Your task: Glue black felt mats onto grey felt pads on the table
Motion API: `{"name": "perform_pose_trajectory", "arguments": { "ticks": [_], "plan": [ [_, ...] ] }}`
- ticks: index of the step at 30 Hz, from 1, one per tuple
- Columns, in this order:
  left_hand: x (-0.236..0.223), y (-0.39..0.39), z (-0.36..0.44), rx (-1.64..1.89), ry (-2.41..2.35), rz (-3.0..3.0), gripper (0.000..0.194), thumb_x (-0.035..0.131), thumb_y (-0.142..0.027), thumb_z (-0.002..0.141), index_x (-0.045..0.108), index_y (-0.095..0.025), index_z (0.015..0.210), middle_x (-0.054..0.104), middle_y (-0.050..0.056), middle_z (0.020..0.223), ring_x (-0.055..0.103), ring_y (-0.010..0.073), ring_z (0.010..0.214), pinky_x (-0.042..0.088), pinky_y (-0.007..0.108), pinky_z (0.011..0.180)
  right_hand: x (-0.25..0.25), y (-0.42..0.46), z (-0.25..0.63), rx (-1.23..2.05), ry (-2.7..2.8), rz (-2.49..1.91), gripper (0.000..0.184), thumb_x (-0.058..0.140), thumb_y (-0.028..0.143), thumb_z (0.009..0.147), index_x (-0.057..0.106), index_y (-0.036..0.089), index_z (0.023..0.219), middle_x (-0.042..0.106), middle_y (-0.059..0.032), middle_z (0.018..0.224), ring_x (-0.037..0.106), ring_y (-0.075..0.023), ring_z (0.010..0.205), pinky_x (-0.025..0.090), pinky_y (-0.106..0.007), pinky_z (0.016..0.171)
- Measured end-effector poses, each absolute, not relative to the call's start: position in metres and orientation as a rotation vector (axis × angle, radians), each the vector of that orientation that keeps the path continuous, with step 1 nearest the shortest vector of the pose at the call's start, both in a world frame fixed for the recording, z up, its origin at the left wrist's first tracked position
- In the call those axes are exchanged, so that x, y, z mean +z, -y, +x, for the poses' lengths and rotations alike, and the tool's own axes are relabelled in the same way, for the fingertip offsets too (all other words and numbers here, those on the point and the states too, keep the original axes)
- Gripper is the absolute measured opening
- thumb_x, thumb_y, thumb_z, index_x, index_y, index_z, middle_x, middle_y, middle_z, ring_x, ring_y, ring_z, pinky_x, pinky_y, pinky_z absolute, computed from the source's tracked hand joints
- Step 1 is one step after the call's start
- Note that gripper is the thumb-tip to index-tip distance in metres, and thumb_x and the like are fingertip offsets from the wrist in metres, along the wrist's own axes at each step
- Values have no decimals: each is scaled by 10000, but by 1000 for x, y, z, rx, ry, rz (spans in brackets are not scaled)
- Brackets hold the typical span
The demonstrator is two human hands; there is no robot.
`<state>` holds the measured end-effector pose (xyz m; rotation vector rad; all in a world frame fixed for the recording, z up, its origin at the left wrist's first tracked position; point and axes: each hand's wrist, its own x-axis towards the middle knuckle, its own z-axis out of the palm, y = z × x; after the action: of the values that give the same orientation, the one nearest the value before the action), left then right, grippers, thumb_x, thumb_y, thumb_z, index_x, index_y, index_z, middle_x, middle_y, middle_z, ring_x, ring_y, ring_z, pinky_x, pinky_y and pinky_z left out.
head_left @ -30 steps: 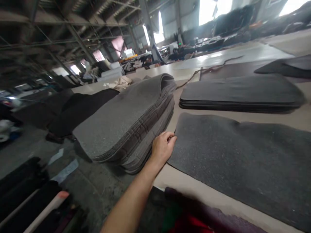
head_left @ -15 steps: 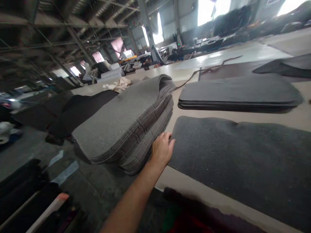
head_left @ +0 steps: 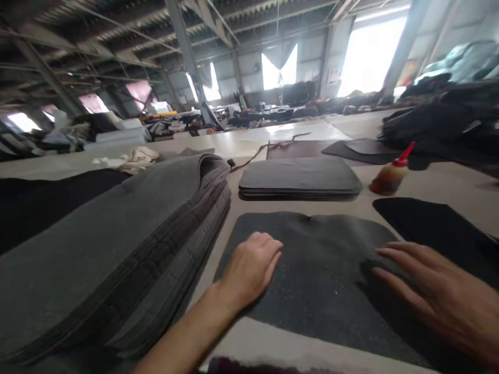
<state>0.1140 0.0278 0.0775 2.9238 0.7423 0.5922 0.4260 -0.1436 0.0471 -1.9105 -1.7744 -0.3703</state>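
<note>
A dark grey, felt-like sheet [head_left: 312, 291] with rounded corners lies flat before me, its far edge slightly rippled. Over its left part is my left hand [head_left: 251, 267], fingers bent and drawn together; anything between them is hidden. My right hand [head_left: 436, 291] is over the sheet's right side, fingers stretched out and apart, holding nothing, with a shadow beneath. Just beyond the sheet sits a neat low stack of grey pieces [head_left: 300, 176]. To the left, a thick pile of similar grey sheets [head_left: 117, 223] has its far end folded over.
A bottle with a red nozzle [head_left: 390, 176] stands right of the low stack. A black piece [head_left: 440, 223] lies near my right hand. Farther back are a thin brown strip [head_left: 268, 148], beige cloth scraps [head_left: 138, 158] and a dark heap [head_left: 440, 122].
My view has swung to the right, bringing in the bottle and my right hand. The left hand has moved from the sheet's left edge to over its surface.
</note>
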Motion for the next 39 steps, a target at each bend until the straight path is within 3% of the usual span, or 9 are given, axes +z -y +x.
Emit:
{"name": "perform_pose_trajectory", "arguments": {
  "ticks": [4,8,15,24,28,30,33,36,39],
  "plan": [
    [64,-36,159,391,-285,2978,307,551,-360,989,601,-181,1233,635,73,1305,550,235,1246,452,378,1091,28,107,400,-352,2143,-1798,501,416,536,1030,604,206,1357,559,-110,1434,545,-309,1294,502,-492,1072],
    [44,-44,168,304,-454,2888,624,506,-586,964,457,-211,1461,425,62,1580,325,290,1483,258,525,1243,7,99,405,-394,2197,-1905,578,378,550,1048,516,182,1471,441,-101,1538,418,-324,1410,444,-570,1109],
    [47,-51,167,153,-816,2804,846,436,-793,872,384,-264,1530,245,84,1657,173,338,1539,191,597,1242,-2,112,431,-461,1992,-2133,751,362,681,993,514,130,1480,357,-165,1576,353,-377,1439,391,-584,1139],
    [35,-93,143,315,-1372,2791,677,398,-603,986,451,-149,1485,395,131,1587,318,349,1487,294,572,1207,-22,128,471,-547,1835,-2201,790,334,666,982,558,25,1386,475,-279,1459,453,-451,1345,443,-634,1059],
    [46,-87,141,450,-1506,2805,512,475,-408,998,521,-99,1404,449,183,1541,316,399,1470,273,636,1184,-4,124,459,-594,1867,-2109,689,401,641,980,599,95,1350,503,-221,1459,456,-439,1344,440,-651,1050],
    [60,-77,151,519,-1310,2881,397,479,-275,990,563,-109,1340,502,178,1488,357,385,1437,306,620,1168,18,115,442,-545,1978,-1975,617,448,581,996,565,128,1398,489,-168,1489,436,-390,1374,442,-594,1080],
    [75,-67,176,468,-702,2985,262,456,-152,972,646,-155,1152,633,118,1288,541,279,1245,467,448,1068,55,87,418,-294,2110,-1810,439,497,396,1007,586,154,1362,552,-134,1429,492,-318,1325,464,-477,1071],
    [73,-73,204,354,-315,3008,185,536,-112,918,671,-207,1001,685,37,1093,601,202,1078,524,302,954,74,49,406,22,2123,-1793,253,491,146,915,687,176,1071,685,-100,1091,619,-259,1041,514,-389,906],
    [55,-87,218,401,-266,2979,203,535,-69,895,659,-174,1016,674,61,1072,591,210,1060,523,309,945,65,14,406,149,2001,-1744,262,464,19,755,643,185,849,645,-52,853,598,-216,861,472,-325,782]
  ]
}}
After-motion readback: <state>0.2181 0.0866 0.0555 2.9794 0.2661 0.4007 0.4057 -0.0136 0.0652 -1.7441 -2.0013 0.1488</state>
